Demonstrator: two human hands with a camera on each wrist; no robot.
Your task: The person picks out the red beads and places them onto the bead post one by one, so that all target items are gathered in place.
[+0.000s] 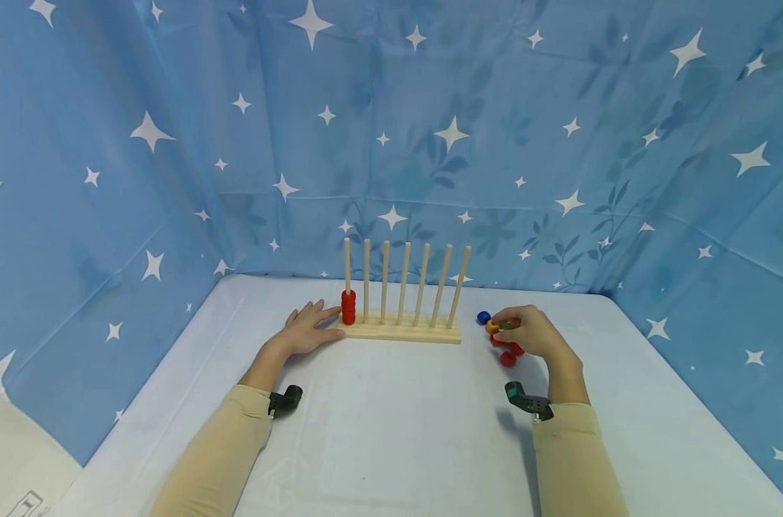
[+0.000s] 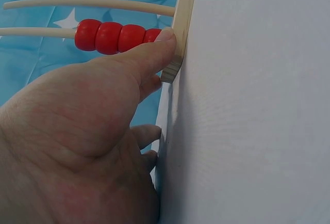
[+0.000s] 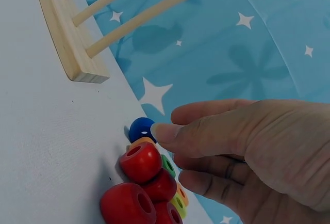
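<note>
Sleeves [image 1: 581, 459] cover both forearms, with 1 wrist camera [image 1: 528, 403] at each cuff.

Right hand [image 1: 533, 332]: at the loose beads [image 3: 140, 162], fingers bent and slightly apart, thumb tip just beside the blue bead [image 3: 140, 129]; no bead shows between the fingertips. Step in hand, as judged: picking up 1 bead. Set thumb and index finger on opposite sides, leave the hole uncovered, and lift straight up. Caution: crowded beads may roll if nudged.

Loose beads: on the table [image 1: 378, 416], right of the rack; 4 red and 1 blue are visible, others partly hidden.

Left hand [image 1: 305, 332]: spread, thumb on the left end of the base [image 1: 397, 331]. Whether another finger presses the far side cannot be told. Apply light pressure here to prevent the rack [image 1: 404, 280] from sliding.

Rack: 7 upright pegs; peg 1 from the left carries 4 stacked red beads [image 1: 349, 307].

Curtain [image 1: 391, 172]: behind the table.
</note>
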